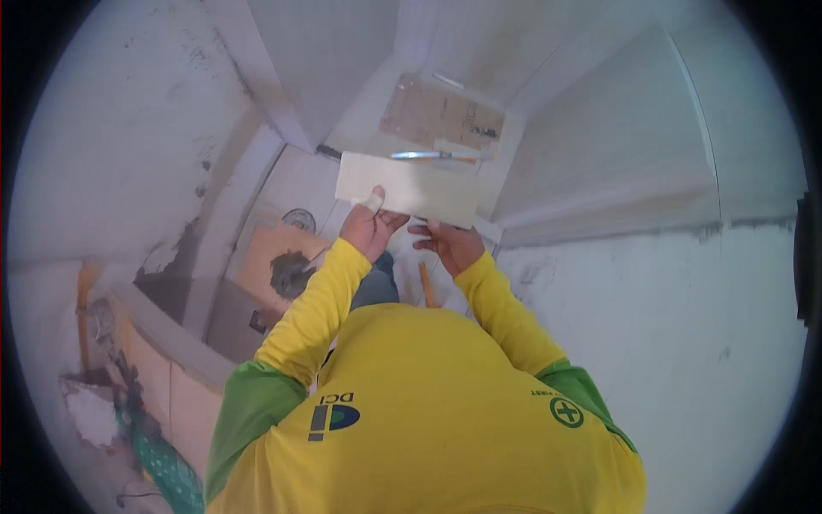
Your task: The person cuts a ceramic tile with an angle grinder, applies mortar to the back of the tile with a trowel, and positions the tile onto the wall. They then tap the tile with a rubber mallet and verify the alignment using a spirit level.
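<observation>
A flat, cream-coloured rectangular tile piece (419,187) is held out in front of me, slightly tilted, its long side running left to right. My left hand (368,230) grips its lower left edge, thumb on the upper face and fingers underneath. At the lower right edge, my right hand (454,245) pinches the piece; part of its grip is hidden. Just past the tile's far edge shows a slim silver-blue tool (432,156) with an orange end, partly covered by the tile.
Brown cardboard (419,110) lies on the floor ahead. Grey mortar (291,272) sits on a tan sheet at left, near a round patterned object (300,219). An orange strip (426,285) is by my legs. A low ledge (175,343) and green sack (167,463) stand left; walls close in right.
</observation>
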`<state>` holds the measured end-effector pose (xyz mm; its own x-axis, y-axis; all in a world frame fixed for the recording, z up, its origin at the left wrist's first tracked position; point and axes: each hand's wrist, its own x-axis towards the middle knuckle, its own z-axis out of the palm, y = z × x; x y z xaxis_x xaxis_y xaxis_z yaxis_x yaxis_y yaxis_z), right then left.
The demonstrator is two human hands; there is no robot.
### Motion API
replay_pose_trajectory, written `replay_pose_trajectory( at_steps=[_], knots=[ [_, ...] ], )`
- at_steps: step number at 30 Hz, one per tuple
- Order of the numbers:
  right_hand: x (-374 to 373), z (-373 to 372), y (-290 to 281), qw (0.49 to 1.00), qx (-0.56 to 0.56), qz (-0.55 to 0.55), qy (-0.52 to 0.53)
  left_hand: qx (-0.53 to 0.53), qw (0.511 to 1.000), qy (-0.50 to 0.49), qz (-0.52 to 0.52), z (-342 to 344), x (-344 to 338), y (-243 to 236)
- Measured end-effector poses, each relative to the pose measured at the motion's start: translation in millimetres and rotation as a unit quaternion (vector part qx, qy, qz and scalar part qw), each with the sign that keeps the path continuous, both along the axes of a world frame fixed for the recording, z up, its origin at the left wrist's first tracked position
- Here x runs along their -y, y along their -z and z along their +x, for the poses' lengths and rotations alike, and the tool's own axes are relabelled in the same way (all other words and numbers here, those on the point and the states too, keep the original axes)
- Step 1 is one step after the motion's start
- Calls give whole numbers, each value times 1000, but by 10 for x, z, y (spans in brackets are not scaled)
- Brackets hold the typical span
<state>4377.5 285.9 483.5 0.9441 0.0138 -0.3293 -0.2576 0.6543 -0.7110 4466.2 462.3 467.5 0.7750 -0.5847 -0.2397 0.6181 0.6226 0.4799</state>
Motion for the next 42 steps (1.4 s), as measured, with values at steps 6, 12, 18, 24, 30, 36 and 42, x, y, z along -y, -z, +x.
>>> replay_pose_trajectory(
  at_steps=[6, 12, 18, 24, 30, 36, 42],
  knots=[
    [1168, 591, 760, 968, -221, -117, 7, -71, 972, -168, 146, 1137, -251, 654],
    [2322, 413, 1848, 798, -488, -353, -21, -98, 935, -214, 266, 2018, -882, 1062],
    [2525, 306, 2204, 696, -566, -383, -221, -145, 877, -316, 333, 2078, -1074, 1300],
    [2359, 1513, 2232, 728, -450, -423, -297, -197, 864, -227, 404, 1608, -1008, 1811],
    [1440, 2949, 2589, 775, -81, -421, -464, -101, 861, 34, 498, 1290, -435, 2159],
    [286, 3397, 2525, 712, -111, -240, -650, -260, 908, -148, 292, 1244, 83, 2073],
    [-491, 3078, 2694, 690, 2, -341, -638, -313, 808, -404, 295, 1047, 40, 2210]
  ],
)
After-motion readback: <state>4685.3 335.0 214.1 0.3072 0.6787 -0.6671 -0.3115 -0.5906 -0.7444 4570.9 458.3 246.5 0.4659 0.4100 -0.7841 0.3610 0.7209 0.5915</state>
